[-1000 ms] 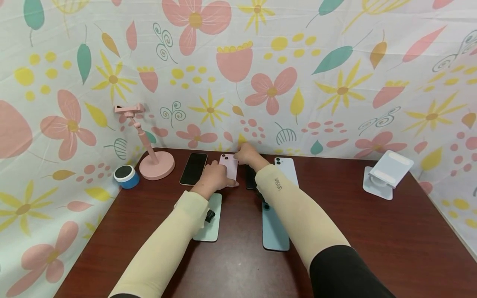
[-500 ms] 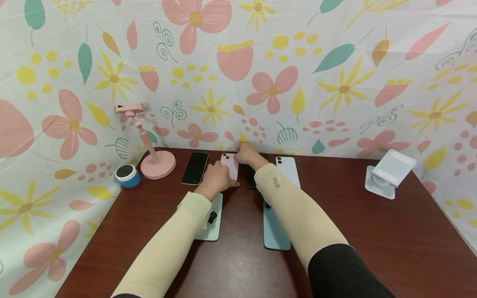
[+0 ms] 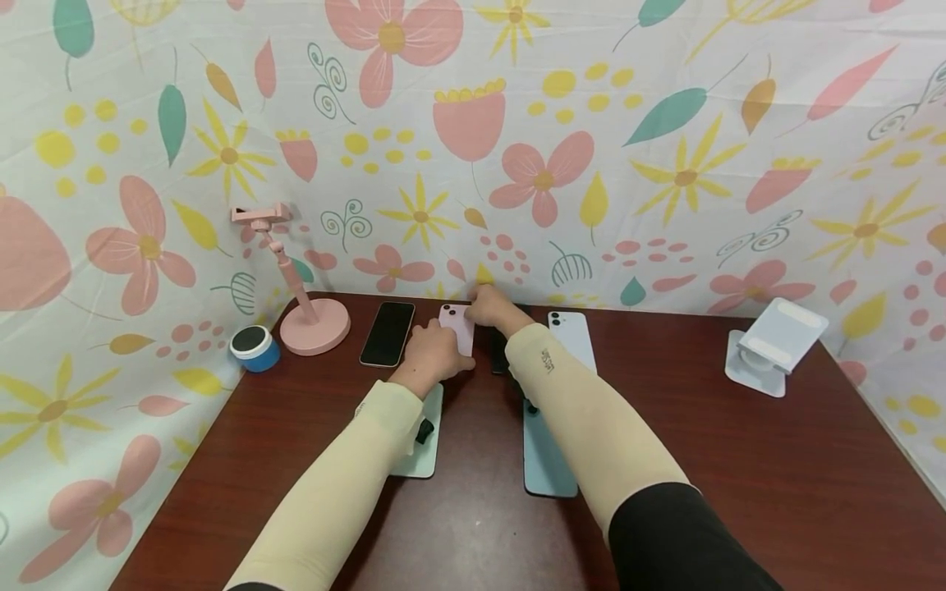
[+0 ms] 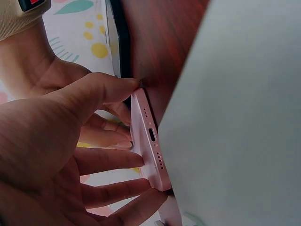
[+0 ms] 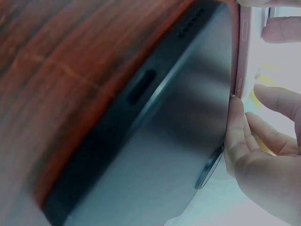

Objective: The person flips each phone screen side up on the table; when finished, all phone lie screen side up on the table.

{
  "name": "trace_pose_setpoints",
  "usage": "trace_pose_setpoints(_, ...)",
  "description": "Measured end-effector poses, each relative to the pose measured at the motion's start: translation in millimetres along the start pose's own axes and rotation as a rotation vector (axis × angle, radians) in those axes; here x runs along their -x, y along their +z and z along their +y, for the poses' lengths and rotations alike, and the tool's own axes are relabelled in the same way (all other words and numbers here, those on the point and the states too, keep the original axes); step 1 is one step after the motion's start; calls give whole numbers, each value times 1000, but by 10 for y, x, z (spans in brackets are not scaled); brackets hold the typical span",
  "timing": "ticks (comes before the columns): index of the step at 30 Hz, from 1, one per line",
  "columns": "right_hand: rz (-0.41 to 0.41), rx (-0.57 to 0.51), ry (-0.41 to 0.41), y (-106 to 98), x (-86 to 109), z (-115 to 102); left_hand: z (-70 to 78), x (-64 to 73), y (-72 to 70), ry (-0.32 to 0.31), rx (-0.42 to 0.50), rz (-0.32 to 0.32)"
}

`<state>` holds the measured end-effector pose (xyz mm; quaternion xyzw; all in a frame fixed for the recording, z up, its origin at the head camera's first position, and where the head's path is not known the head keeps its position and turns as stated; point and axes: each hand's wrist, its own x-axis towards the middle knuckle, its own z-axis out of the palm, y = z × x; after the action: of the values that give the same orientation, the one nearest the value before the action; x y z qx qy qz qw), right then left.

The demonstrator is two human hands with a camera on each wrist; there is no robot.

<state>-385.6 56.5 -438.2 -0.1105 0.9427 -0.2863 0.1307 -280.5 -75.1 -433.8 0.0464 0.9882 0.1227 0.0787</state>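
A pink phone (image 3: 460,331) lies back-up near the table's rear edge. My left hand (image 3: 429,355) grips its lower end, thumb at one bottom corner and fingers at the other. Its charging-port edge faces the left wrist view, where the left hand (image 4: 51,141) spans that end. At the upper right corner, my right hand (image 3: 493,310) pinches the same phone; in the right wrist view the right hand (image 5: 263,160) has fingertips against its side edge. A dark phone (image 3: 498,353) lies just right of it, partly hidden under the right forearm.
A black-screened phone (image 3: 388,334) lies left, a white phone (image 3: 573,338) right. Nearer are a mint phone (image 3: 424,451) and a blue phone (image 3: 545,460), both partly under the forearms. A pink stand (image 3: 316,327), blue jar (image 3: 254,353) and white stand (image 3: 776,341) stand farther out.
Both hands stay on the pink phone with almost no movement. The head view has shifted very slightly.
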Motion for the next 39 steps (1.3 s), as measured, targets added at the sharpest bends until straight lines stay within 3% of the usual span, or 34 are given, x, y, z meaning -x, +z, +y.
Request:
trace_pose_setpoints(10, -39, 47, -20, -10, 2, -36, 17, -19, 1, -28, 8, 7)
trace_pose_setpoints(17, -24, 67, -15, -11, -13, -49, 30, -42, 19, -43, 0, 6)
trace_pose_setpoints(22, -53, 29, 39, 2, -117, -46, 40, -42, 35, -56, -4, 19)
trace_pose_setpoints(28, -50, 64, 19, 79, -336, 73, 67, -38, 29, -57, -2, 32)
trace_pose_setpoints(39, -1, 41, 75, 42, -106, -126, 33, -43, -10, -34, -3, 42)
